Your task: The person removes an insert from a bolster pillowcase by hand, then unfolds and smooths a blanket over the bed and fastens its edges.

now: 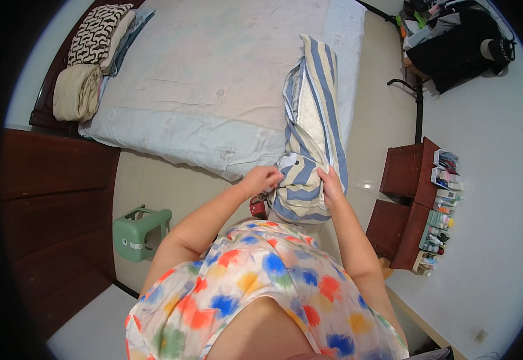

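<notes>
A blue and cream striped fabric cover (pixel 329 99), with white padding (pixel 307 108) showing in its long opening, lies folded at the right edge of the bed, its near end hanging over the corner. My right hand (pixel 332 185) grips the fabric at the near part, thumb on top. At the left edge of the same bundle is my left hand (pixel 262 180), fingers curled by a small white piece of cloth (pixel 288 160); the fingertips are too small to tell what they pinch. Some fabric hangs below the left hand.
The bed (pixel 189 90) carries a pale sheet. Folded bedding (pixel 77 92) and a patterned pillow (pixel 97 33) lie at its upper left. A green plastic stool (pixel 140 234) stands on the tiled floor at left, a dark red wooden cabinet (pixel 412 225) at right, clothes (pixel 455 54) at upper right.
</notes>
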`<state>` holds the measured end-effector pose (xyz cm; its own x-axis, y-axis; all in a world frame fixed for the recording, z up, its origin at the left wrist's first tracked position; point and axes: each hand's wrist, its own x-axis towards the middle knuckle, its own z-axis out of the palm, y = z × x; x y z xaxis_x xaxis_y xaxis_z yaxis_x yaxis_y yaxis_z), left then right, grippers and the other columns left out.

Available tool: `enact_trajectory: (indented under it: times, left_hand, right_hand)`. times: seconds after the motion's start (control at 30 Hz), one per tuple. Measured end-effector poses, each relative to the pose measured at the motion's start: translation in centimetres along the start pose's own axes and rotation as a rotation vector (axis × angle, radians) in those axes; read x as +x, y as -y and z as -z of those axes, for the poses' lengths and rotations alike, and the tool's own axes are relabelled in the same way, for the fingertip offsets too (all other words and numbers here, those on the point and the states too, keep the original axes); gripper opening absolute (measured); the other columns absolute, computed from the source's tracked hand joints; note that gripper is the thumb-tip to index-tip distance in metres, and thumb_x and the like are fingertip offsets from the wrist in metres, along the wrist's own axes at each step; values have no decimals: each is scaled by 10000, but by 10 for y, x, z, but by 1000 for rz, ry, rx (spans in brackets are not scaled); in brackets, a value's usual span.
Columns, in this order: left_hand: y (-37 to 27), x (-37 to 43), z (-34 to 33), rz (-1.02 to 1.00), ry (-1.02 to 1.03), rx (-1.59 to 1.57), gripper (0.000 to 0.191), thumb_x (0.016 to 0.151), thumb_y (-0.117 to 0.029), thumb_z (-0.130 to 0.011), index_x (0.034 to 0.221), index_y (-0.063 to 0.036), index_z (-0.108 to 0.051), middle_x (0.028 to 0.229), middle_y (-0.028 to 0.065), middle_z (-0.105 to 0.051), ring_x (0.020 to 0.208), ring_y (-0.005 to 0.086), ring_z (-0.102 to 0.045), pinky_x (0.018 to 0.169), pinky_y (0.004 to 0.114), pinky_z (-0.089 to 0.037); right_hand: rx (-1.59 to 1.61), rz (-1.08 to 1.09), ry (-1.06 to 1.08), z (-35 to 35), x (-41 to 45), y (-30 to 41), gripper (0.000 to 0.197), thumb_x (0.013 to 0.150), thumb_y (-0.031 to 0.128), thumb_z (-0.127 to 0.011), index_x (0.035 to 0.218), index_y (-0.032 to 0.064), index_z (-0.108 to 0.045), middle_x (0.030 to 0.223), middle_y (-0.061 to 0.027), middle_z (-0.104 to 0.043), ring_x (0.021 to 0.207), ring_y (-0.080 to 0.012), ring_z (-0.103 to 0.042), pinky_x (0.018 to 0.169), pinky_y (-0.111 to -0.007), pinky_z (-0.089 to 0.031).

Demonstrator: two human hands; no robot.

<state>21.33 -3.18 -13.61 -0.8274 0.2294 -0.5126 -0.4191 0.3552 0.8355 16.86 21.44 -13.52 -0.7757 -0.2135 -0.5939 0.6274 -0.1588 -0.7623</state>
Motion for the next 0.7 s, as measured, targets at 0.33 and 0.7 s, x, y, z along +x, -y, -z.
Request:
enact_trajectory:
  times: [0.33, 0.7]
  left_hand:
    - [49, 14, -36, -462, -223, 424, 598, 659, -72, -700, 1209, -150, -480, 1220, 110, -445, 1142, 322, -442, 940, 386, -402]
    - [25, -11, -42, -750, -86, 455, 134, 745, -86, -618, 869, -94, -567, 895, 77, -525, 903, 299, -508, 791, 386, -439]
  right_hand:
    - [-53, 3, -27, 14, 2, -14, 385, 903, 121, -534, 1249, -7, -423, 1183, -126, -565, 1056, -204, -559, 912, -326, -446]
    - [7, 13, -71, 13, -3, -15, 468, 870, 108, -556, 1285, -31, -393, 1233, -141, -532, 1104, -214, -521, 945, -316, -398]
